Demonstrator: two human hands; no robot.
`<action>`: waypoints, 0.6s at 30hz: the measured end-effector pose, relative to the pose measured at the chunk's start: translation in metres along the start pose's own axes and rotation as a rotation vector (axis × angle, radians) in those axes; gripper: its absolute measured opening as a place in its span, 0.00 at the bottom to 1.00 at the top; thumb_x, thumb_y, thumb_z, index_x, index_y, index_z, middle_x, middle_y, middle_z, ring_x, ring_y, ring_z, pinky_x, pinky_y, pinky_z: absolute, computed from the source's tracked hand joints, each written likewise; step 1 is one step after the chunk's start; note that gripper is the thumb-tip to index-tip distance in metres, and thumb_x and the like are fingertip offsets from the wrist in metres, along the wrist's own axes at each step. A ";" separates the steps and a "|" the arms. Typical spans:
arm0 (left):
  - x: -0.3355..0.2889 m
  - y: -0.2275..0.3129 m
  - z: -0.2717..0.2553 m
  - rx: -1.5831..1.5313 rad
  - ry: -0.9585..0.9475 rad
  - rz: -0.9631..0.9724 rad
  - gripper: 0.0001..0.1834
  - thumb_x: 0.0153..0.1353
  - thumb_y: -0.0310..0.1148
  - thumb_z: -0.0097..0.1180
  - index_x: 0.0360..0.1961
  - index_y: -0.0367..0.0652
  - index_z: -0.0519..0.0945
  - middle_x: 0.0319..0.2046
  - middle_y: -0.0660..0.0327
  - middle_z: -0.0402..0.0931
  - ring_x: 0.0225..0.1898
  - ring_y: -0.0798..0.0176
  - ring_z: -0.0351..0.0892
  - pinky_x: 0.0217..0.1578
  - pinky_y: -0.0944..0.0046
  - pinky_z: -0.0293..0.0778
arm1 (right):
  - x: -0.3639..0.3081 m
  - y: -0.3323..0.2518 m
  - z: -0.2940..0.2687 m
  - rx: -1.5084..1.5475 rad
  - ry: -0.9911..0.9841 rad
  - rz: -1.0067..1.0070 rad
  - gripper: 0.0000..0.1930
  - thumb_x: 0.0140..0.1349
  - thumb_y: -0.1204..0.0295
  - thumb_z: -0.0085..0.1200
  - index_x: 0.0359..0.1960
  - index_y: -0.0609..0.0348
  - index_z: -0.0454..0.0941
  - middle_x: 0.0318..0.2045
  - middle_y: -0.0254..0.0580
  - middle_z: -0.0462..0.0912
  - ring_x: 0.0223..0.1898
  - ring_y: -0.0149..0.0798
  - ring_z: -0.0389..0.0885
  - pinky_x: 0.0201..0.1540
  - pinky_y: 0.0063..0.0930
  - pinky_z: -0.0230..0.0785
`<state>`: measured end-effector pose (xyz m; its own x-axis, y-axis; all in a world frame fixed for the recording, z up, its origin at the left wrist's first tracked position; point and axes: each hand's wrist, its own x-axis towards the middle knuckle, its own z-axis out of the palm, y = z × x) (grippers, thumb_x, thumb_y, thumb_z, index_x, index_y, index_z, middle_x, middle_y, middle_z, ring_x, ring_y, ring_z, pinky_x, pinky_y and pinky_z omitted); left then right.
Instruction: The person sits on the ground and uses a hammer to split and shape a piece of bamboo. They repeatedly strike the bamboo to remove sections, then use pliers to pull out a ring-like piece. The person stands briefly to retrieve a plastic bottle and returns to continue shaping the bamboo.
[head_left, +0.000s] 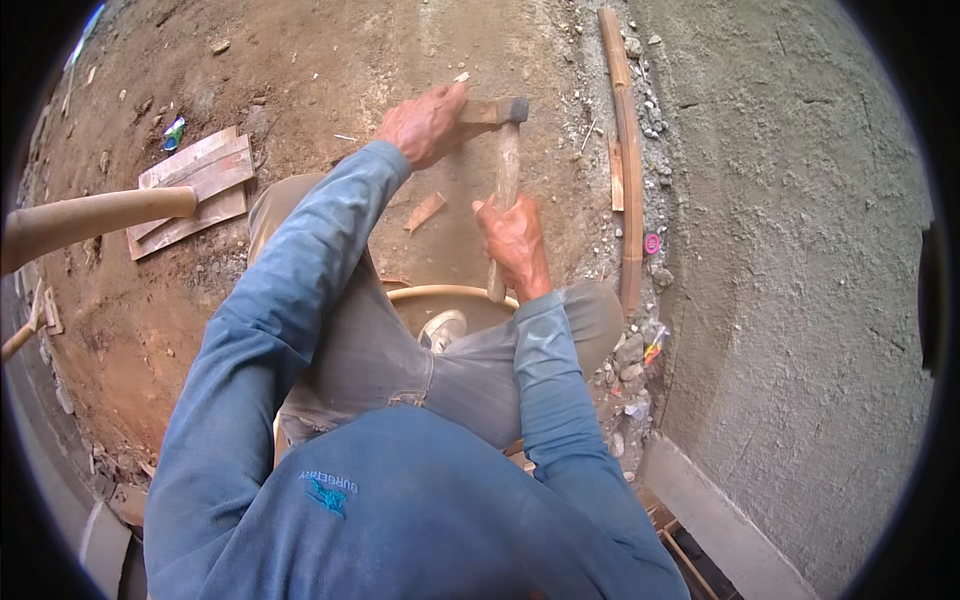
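Observation:
My left hand [425, 125] is stretched forward and closed on a short piece of wood [482, 111] lying on the dirt ground. My right hand [514, 245] grips the wooden handle of a hammer [506, 175]. The hammer's dark metal head [516, 108] sits at the far end of that piece of wood, touching it. A small wood chip [425, 211] lies on the ground between my hands. Both arms are in blue sleeves, and my knees in grey trousers are bent to either side.
A thick bamboo pole [100, 215] comes in from the left over a stack of wooden boards [190, 190]. A long bamboo strip [628, 160] lies along the foot of a rough concrete wall [800, 250], with stones and litter. A curved tan rim [450, 292] shows between my legs.

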<state>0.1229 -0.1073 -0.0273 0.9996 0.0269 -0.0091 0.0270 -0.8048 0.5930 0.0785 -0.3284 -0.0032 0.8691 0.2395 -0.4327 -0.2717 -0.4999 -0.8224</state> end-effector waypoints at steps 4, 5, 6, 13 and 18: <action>0.003 0.005 -0.011 0.141 -0.042 -0.018 0.19 0.62 0.45 0.67 0.45 0.44 0.77 0.39 0.51 0.82 0.38 0.40 0.84 0.39 0.45 0.80 | -0.016 -0.021 0.025 -0.039 0.012 -0.045 0.12 0.63 0.72 0.59 0.41 0.70 0.77 0.29 0.57 0.84 0.31 0.51 0.85 0.37 0.43 0.77; 0.004 0.012 -0.014 0.208 -0.076 -0.045 0.20 0.61 0.46 0.68 0.45 0.45 0.79 0.38 0.52 0.83 0.37 0.42 0.85 0.38 0.46 0.81 | -0.019 -0.022 0.036 -0.040 -0.001 -0.024 0.12 0.63 0.73 0.59 0.42 0.71 0.76 0.30 0.57 0.84 0.31 0.51 0.85 0.38 0.44 0.78; 0.004 0.012 -0.019 0.199 -0.130 -0.074 0.18 0.62 0.46 0.67 0.44 0.44 0.80 0.38 0.51 0.84 0.37 0.42 0.85 0.38 0.47 0.82 | -0.020 -0.021 0.044 -0.039 -0.013 -0.010 0.12 0.63 0.73 0.58 0.43 0.71 0.76 0.30 0.58 0.84 0.32 0.51 0.86 0.39 0.45 0.78; -0.020 -0.029 -0.039 0.087 -0.217 -0.021 0.16 0.64 0.44 0.67 0.44 0.44 0.84 0.37 0.48 0.87 0.38 0.52 0.88 0.39 0.52 0.84 | -0.012 0.000 0.040 0.109 -0.254 -0.136 0.08 0.64 0.73 0.60 0.40 0.62 0.76 0.26 0.47 0.80 0.25 0.39 0.82 0.28 0.40 0.77; -0.038 -0.105 -0.014 -0.096 -0.142 -0.032 0.17 0.62 0.38 0.70 0.49 0.43 0.84 0.42 0.47 0.87 0.44 0.54 0.89 0.44 0.56 0.84 | -0.029 0.003 0.017 0.704 -0.584 0.249 0.11 0.61 0.69 0.67 0.41 0.55 0.79 0.23 0.27 0.73 0.21 0.24 0.73 0.21 0.22 0.72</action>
<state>0.0820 -0.0156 -0.0782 0.9896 -0.0385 -0.1389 0.0644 -0.7443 0.6647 0.0455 -0.3229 0.0002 0.4604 0.6674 -0.5854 -0.7738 -0.0214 -0.6330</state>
